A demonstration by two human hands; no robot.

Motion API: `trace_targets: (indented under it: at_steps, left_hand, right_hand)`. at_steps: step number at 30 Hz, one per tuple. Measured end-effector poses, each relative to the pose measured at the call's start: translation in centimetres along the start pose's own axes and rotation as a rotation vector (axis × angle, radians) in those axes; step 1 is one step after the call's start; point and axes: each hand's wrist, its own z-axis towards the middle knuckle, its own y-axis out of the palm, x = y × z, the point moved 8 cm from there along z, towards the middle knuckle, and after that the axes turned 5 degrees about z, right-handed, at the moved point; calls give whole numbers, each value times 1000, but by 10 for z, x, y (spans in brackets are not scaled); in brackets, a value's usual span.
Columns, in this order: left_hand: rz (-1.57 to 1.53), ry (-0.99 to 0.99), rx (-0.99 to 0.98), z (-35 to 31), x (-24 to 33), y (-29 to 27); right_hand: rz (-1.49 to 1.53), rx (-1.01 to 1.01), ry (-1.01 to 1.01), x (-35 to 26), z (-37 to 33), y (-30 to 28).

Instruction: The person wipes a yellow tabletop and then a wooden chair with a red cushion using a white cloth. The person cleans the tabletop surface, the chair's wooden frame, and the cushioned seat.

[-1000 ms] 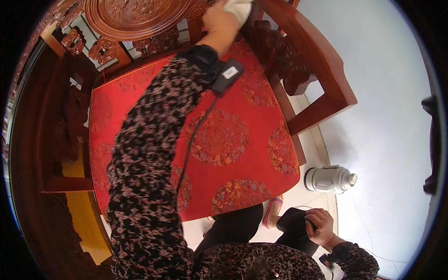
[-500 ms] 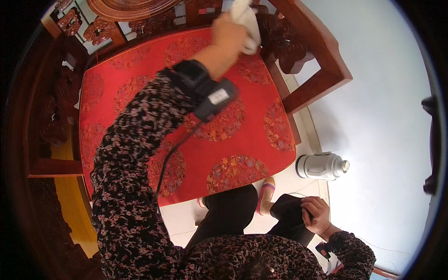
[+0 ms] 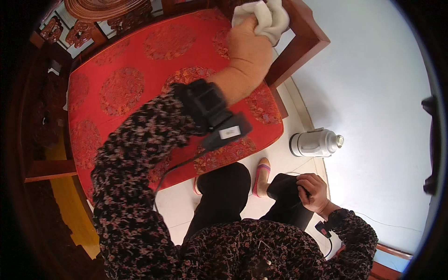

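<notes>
My left hand (image 3: 252, 44) is closed on a crumpled white cloth (image 3: 273, 18), its arm stretched across the chair toward the far right. The cloth is pressed to the dark carved wooden armrest (image 3: 305, 35), at the corner beyond the red patterned seat cushion (image 3: 175, 42). The cloth covers my fingertips. At the lower right, my right hand (image 3: 315, 192) lies on my knee (image 3: 282, 186) in black trousers. Its fingers are curled, and a dark patch shows between thumb and fingers; what they hold, if anything, I cannot make out.
A pale vacuum flask (image 3: 315, 143) lies or stands on the tiled floor beside the white wall (image 3: 364, 93). Carved wood (image 3: 51, 93) frames the chair's left side. A cable (image 3: 179, 164) hangs from the black device (image 3: 226, 133) on my left wrist.
My left hand has moved right with the cloth, from the cushion's back corner onto the armrest. The view has shifted slightly; my right hand stays on the knee.
</notes>
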Motion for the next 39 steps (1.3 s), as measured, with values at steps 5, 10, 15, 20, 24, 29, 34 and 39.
trace_targets:
  at_steps: [5,10,15,20,24,29,34,39]
  left_hand:
    - [-5,-84,-142,-27,-4,-11]
    - [-317,-251,-1,-21,-16,-32]
    - [3,-306,-247,-20,-27,-20]
    - [601,287,-254,-14,-36,-38]
    - [713,623,-797,-59,-65,20]
    - [720,697,-775,-37,-64,26]
    - [624,617,-797,-36,-66,31]
    - [691,648,-746,-25,-82,21]
  right_hand:
    - [-18,15,-13,-1,-4,-1]
    - [-5,23,-25,1,-9,-2]
    - [-1,38,-24,4,-16,-5]
    - [-3,19,-5,7,-18,-5]
    - [11,32,-29,7,-17,-7]
    - [23,31,-22,10,-19,-6]
    - [8,61,-42,9,-21,-11]
    - [24,46,-17,14,-28,-10]
